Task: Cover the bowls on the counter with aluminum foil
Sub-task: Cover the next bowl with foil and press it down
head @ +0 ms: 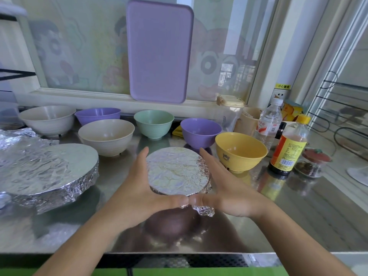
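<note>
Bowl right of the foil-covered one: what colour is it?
Yellow bowl, seen best in the head view.

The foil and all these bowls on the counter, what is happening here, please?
A person is covering bowls with aluminum foil. Both hands, left hand and right hand, cup the sides of a small foil-covered bowl at the front of the steel counter, pressing the foil around its rim. A larger foil-covered dish sits to the left. Six bowls behind are not yet covered, among them a yellow bowl and a green bowl.
</note>
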A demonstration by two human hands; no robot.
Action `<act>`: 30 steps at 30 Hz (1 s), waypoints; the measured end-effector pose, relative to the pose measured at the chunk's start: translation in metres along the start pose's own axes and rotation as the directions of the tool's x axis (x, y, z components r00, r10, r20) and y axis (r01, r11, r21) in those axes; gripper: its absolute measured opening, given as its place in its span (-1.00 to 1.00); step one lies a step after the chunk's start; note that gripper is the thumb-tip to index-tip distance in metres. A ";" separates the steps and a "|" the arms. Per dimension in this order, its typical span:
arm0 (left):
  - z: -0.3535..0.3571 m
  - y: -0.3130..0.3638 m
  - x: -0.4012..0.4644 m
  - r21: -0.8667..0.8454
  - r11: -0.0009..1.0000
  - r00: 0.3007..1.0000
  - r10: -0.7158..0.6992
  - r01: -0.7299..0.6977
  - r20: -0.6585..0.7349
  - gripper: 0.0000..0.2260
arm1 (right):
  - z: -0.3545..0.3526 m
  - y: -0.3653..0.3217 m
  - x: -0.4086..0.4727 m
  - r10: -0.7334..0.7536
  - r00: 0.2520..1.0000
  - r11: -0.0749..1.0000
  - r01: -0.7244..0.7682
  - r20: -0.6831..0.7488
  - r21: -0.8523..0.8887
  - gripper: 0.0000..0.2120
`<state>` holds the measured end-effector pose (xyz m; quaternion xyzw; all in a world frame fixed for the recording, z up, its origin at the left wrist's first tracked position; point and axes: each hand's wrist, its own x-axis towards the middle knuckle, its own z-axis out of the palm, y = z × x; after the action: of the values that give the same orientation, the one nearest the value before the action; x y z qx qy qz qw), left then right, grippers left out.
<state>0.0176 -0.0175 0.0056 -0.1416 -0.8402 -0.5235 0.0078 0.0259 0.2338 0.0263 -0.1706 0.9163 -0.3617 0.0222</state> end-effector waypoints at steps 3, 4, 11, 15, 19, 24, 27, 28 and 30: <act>0.006 0.002 -0.003 -0.024 0.999 0.998 0.032 -0.033 -0.056 0.47 | 0.008 -0.007 -0.004 -0.076 0.996 0.991 0.079 -0.037 0.105 -0.09; 0.008 0.001 -0.003 -0.031 0.999 0.997 0.039 -0.041 -0.069 0.47 | 0.011 -0.005 -0.004 -0.081 0.995 0.986 0.088 -0.056 0.140 -0.08; 0.010 -0.015 -0.001 -0.056 0.997 0.993 0.056 -0.062 -0.102 0.47 | 0.012 0.010 -0.002 -0.077 0.997 0.945 0.075 -0.008 0.318 0.05; 0.005 -0.018 0.001 -0.070 0.996 0.996 0.050 -0.055 -0.073 0.49 | 0.001 0.016 0.011 -0.031 0.999 0.879 0.038 -0.023 0.475 0.07; 0.007 -0.017 0.002 -0.098 0.993 0.996 0.054 -0.061 -0.068 0.46 | -0.002 0.005 0.033 -0.009 0.998 0.840 0.039 -0.058 0.541 -0.27; 0.005 -0.020 0.003 -0.117 0.991 0.996 0.061 -0.068 -0.057 0.45 | 0.007 0.006 0.046 0.034 0.995 0.804 0.027 -0.091 0.594 -0.32; 0.001 -0.026 0.005 -0.140 0.989 0.999 0.051 -0.053 -0.014 0.47 | 0.008 0.013 0.040 0.058 0.994 0.798 0.011 -0.096 0.603 -0.49; 0.000 -0.028 0.005 -0.153 0.987 0.998 0.055 -0.054 0.000 0.47 | 0.009 0.015 0.039 0.060 0.994 0.798 0.006 -0.090 0.603 -0.59; -0.001 -0.030 0.004 -0.179 0.982 0.997 0.068 -0.062 0.026 0.47 | 0.006 0.016 0.037 0.045 0.996 0.800 0.009 -0.074 0.600 -0.70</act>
<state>0.0061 -0.0295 -0.0194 -0.1777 -0.7849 -0.5936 -0.0014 -0.0122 0.2283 0.0140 -0.1308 0.7568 -0.6392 0.0397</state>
